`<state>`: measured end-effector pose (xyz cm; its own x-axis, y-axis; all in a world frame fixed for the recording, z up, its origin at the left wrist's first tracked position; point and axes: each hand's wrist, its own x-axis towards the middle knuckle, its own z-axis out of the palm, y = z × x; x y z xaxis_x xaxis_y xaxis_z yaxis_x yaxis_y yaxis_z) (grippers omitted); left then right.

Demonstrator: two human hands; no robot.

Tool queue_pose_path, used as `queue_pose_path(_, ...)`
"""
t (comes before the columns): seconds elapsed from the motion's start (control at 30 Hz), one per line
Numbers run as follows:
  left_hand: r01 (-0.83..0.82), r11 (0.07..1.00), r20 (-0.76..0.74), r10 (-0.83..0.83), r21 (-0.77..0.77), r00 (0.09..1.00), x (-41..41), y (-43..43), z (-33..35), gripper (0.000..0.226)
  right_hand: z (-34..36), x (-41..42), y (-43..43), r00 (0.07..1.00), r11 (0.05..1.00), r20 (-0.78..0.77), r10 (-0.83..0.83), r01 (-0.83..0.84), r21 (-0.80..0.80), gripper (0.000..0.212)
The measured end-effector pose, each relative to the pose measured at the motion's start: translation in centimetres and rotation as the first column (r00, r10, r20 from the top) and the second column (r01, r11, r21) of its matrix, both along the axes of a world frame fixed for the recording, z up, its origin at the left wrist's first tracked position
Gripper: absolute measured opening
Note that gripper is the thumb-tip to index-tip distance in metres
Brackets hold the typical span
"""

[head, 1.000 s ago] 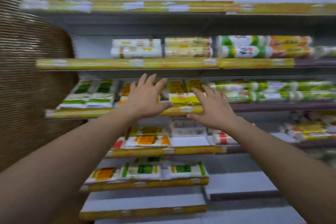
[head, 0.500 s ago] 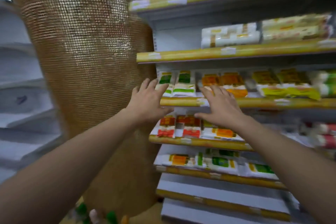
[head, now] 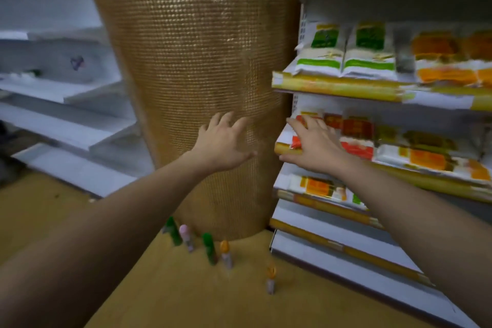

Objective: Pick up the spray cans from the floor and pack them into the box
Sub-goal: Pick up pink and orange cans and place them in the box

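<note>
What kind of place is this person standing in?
Probably a shop aisle: tiered shelves with yellow label strips, rows of printed packets on them, and spray cans standing on the floor.

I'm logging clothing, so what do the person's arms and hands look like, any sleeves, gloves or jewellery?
Both forearms are bare to the frame edge, with no sleeve showing. The left hand and right hand wear no gloves, and no watch, bracelet or ring is visible through the blur.

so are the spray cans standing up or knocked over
Upright: the spray cans stand on their bases, caps up, on the floor beside the gold column; none lies flat.
</note>
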<state>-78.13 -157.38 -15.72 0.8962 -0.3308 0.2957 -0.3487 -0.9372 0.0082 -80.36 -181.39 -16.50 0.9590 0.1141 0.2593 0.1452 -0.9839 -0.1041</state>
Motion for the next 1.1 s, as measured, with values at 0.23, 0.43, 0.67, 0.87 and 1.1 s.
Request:
queue_pose_path(0.23, -0.149, 0.988, -0.198, 0.153, 0.035, 0.968, 7.7, 5.8, -6.6, 0.093, -6.2, 11.5, 5.7, 0.979, 0.983, -0.136, 0.152, -0.136, 0.121, 0.098)
queue_pose_path(0.43, -0.193, 0.981, -0.345, 0.178, -0.009, 0.922, 13.6, 10.1, -12.0, 0.093, -12.8, 17.4, 9.4, 0.935, 0.974, -0.295, 0.196, -0.149, 0.172, 0.097)
queue_pose_path(0.67, -0.142, 0.988, -0.514, 0.091, -0.061, 0.853, 23.3, 16.2, -21.0, 0.095, -20.5, 22.8, 13.2, 0.874, 0.987, -0.484, 0.033, 0.047, 0.152, 0.101)
queue_pose_path(0.87, -0.05, 0.997, -0.636, 0.004, -0.055, 0.772, 29.0, 20.5, -29.5, 0.09, -28.4, 22.6, 15.6, 0.717, 0.941, -0.674, -0.178, 0.325, 0.098, 0.096)
queue_pose_path(1.1, -0.057, 0.981, -0.688, -0.089, -0.187, 0.721, 28.6, 19.5, -45.0, 0.087, -43.0, 16.8, 13.8, 0.47, 0.781, -0.804, -0.364, 0.624, 0.011, 0.098)
